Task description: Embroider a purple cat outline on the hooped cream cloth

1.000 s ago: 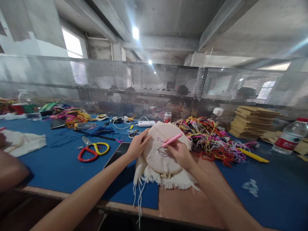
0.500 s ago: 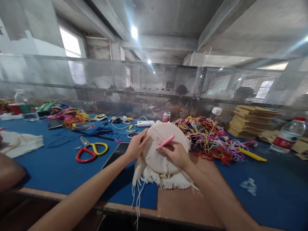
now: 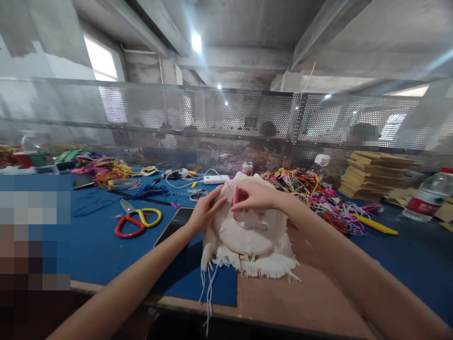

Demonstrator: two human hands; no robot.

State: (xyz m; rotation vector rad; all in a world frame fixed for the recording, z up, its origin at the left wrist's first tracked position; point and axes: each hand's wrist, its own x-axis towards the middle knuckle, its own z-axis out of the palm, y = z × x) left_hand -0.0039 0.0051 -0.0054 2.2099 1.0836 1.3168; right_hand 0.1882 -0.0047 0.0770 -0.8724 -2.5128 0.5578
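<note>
The left hand (image 3: 205,215) grips the left rim of an embroidery hoop (image 3: 247,231) standing tilted on the counter (image 3: 88,245). The right hand (image 3: 256,196), just beside it at the hoop's top, is closed around a pink pen (image 3: 235,196) pressed to the stretched cloth. A phone (image 3: 173,226) lies under the left wrist, scissors (image 3: 138,221) farther left. A heap of threads (image 3: 311,193) sits beyond the right hand.

Scissors (image 3: 138,222) lie left of the hoop (image 3: 249,231); threads (image 3: 314,193) right.
</note>
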